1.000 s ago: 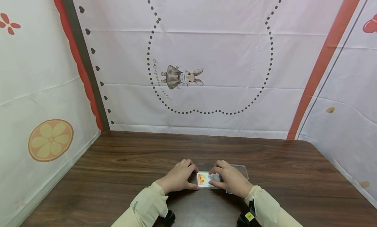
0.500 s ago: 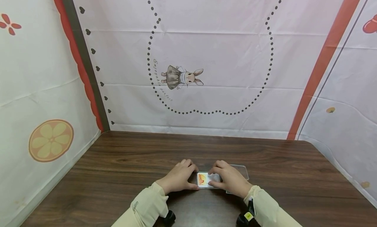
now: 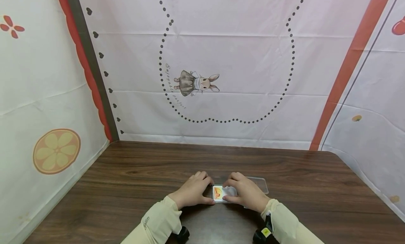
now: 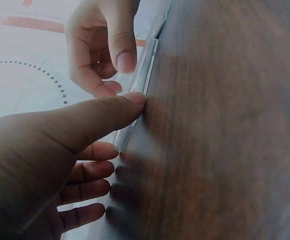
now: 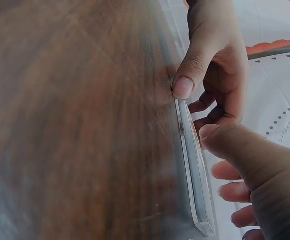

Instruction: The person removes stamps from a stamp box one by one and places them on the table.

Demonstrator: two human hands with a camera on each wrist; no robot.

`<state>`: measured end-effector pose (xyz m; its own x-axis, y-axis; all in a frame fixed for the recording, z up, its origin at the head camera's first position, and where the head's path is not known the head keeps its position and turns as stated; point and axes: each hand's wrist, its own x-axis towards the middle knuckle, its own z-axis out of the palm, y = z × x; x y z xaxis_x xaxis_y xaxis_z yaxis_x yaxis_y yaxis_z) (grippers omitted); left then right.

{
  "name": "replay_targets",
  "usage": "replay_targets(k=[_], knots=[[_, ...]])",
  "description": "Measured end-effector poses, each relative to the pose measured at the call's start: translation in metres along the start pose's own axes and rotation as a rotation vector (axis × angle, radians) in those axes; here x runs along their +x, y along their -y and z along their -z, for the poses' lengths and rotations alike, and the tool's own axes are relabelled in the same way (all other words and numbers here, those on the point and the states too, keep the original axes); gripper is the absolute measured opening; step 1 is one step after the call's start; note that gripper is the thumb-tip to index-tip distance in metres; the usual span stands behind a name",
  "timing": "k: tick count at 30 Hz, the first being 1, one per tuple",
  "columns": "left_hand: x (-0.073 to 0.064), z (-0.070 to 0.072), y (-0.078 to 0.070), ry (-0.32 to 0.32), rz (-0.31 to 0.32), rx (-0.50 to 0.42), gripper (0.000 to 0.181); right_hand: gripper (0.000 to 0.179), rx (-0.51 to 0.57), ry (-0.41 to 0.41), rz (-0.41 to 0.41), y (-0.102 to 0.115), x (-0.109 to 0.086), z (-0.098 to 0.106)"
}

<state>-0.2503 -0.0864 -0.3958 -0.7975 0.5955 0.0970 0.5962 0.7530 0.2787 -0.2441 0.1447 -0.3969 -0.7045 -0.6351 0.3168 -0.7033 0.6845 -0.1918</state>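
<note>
A shallow clear plastic case (image 3: 213, 193) lies on the brown table, holding a white card (image 3: 218, 193) with an orange and yellow picture at its left end. My left hand (image 3: 193, 191) grips the case's left end, thumb on the near edge and forefinger at the far edge. Over the card's right part is my right hand (image 3: 248, 193), its thumb and forefinger spread apart with the tips right at the card's face. In the right wrist view, the right thumb (image 5: 235, 147) overlaps the upper side of the case (image 5: 190, 165). The right hand hides the case's right end.
A clear plastic lid (image 3: 262, 184) lies on the table (image 3: 152, 166), partly behind the right hand. White printed cloth (image 3: 246, 68) hangs at the back and both sides. A black wrist camera (image 3: 261, 236) is on the right wrist.
My right thumb and forefinger have shifted slightly left across the card. The left hand keeps its hold on the case, and the whole head view has drifted a little.
</note>
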Motion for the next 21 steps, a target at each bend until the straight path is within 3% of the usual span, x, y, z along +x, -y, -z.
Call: replay_targets(k=[21], knots=[[-0.0001, 0.0010, 0.0000, 0.001, -0.008, -0.004, 0.050, 0.031, 0.013, 0.023, -0.033, 0.0022, 0.0040, -0.0008]])
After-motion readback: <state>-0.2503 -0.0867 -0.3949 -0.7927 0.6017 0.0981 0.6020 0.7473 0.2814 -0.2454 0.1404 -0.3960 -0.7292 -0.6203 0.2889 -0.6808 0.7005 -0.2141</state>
